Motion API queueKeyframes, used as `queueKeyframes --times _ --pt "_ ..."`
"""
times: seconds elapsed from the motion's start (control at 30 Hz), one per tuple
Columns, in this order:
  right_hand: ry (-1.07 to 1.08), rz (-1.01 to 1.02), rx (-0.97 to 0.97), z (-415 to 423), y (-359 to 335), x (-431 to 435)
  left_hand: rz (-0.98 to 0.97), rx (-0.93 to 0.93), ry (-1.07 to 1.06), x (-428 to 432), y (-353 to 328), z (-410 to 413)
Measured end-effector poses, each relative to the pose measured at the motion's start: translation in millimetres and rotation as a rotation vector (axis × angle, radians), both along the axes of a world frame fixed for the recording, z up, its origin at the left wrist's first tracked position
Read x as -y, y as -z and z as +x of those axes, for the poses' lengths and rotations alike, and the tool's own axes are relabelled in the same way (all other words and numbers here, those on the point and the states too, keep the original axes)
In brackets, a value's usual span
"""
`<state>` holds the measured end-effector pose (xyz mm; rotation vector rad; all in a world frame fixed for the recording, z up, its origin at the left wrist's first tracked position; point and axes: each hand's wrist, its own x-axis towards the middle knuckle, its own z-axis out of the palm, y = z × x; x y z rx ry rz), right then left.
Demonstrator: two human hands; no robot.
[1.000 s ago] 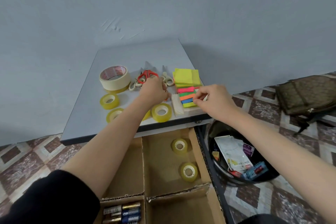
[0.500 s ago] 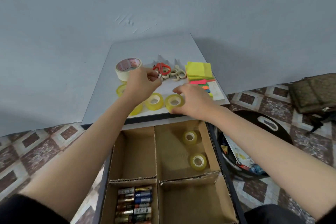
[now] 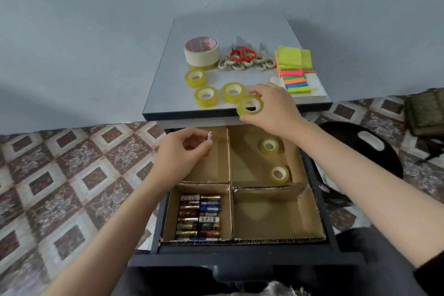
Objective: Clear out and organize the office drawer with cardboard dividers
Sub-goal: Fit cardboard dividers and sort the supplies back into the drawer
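Drawer (image 3: 240, 251) stands open below the tabletop (image 3: 165, 106), and cardboard dividers (image 3: 230, 175) split it into four compartments. Batteries (image 3: 199, 217) fill the near-left one and two clear tape rolls (image 3: 269, 145) lie in the far-right. Over the far-left compartment the left hand (image 3: 177, 158) pinches a single battery (image 3: 209, 136). Just beyond the drawer's far edge the right hand (image 3: 274, 113) grips another tape roll (image 3: 249, 106) (at the tabletop's front lip). Farther back lie three loose rolls (image 3: 205, 96), masking tape (image 3: 201, 51), scissors (image 3: 242, 54) and sticky notes (image 3: 294, 57). Right of the drawer sits a black bin (image 3: 384, 163).
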<state>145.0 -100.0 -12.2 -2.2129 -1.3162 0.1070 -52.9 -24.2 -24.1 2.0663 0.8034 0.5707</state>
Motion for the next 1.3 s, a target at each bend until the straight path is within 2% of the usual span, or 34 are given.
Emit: queueKeyframes --times 0.2,0.3,0.43,0.53,0.7,0.83,1.0,1.3 --pt "-0.117 -0.031 -0.151 -53 45 26 -0.185 -0.243 -0.01 13 56 -37" --pt "-0.127 -0.075 -0.221 -64 68 31 -0.161 -0.377 -0.001 14 84 -49" --pt "-0.099 -0.079 -0.254 -64 86 32 -0.024 -0.537 0.109 14 101 -46" --pt "-0.079 -0.058 -0.264 -60 94 31 -0.102 -0.622 0.233 18 109 -34" --pt "-0.074 -0.051 -0.27 -54 105 26 -0.211 -0.683 0.396 27 123 -20" --pt "-0.066 -0.051 -0.293 -47 109 23 -0.286 -0.727 0.347 26 135 -14" --pt "-0.088 -0.051 -0.329 -43 112 22 -0.538 -0.71 0.231 27 142 -10" --pt "-0.08 -0.085 -0.332 -36 109 25 -0.625 -0.742 0.204 30 143 -2"
